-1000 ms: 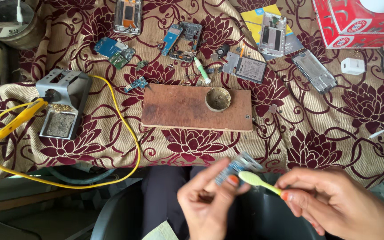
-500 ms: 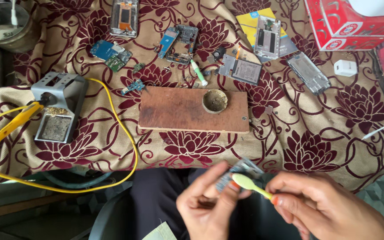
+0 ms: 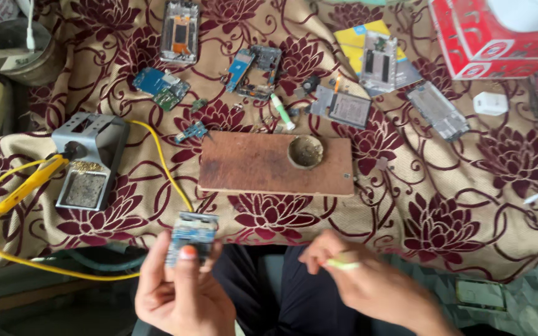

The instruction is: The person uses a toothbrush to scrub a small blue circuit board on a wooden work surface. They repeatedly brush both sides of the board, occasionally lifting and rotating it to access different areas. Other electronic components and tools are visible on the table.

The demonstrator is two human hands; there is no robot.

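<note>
Wooden board (image 3: 263,165) carries a round dish (image 3: 305,152) holding dull residue. Left hand (image 3: 182,292) fingers grip a small circuit board (image 3: 191,235) over the lap. Right hand (image 3: 362,280) pinches a pale green stick (image 3: 342,265). Floral cloth (image 3: 443,205) covers the table.

Small rectangular blue circuit board (image 3: 190,237), held upright at seven o'clock, face toward camera. Slim pale-green plastic brush (image 3: 342,264), blurred, lying level at five o'clock, mostly hidden by fingers.
</note>
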